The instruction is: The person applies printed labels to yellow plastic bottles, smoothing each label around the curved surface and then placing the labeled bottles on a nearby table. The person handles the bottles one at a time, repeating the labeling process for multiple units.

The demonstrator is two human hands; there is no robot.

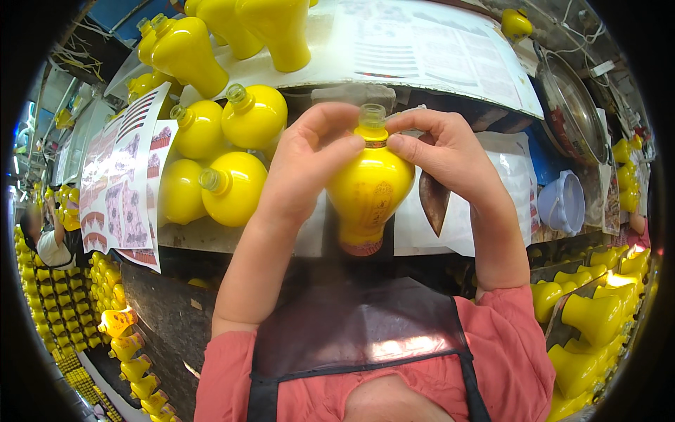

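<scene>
Upright in front of me stands a yellow bottle [370,179] with a clear glass mouth, a narrow patterned band around its neck and printed marks on its body and foot. My left hand [313,151] is closed at the left of the neck, thumb and fingers pinching by the band. On the opposite side my right hand [443,151] pinches the band with thumb and forefinger. A brown, pointed, blade-like piece [433,202] hangs below the right palm, its upper end hidden by the fingers.
Several yellow bottles [235,188] lie left of my arm, beside printed decal sheets [123,179]. More yellow bottles [186,53] stand on the white board [450,42] behind. A pale bucket [561,204] and a round metal pan [576,105] sit at right. Racked bottles [598,320] fill the lower right.
</scene>
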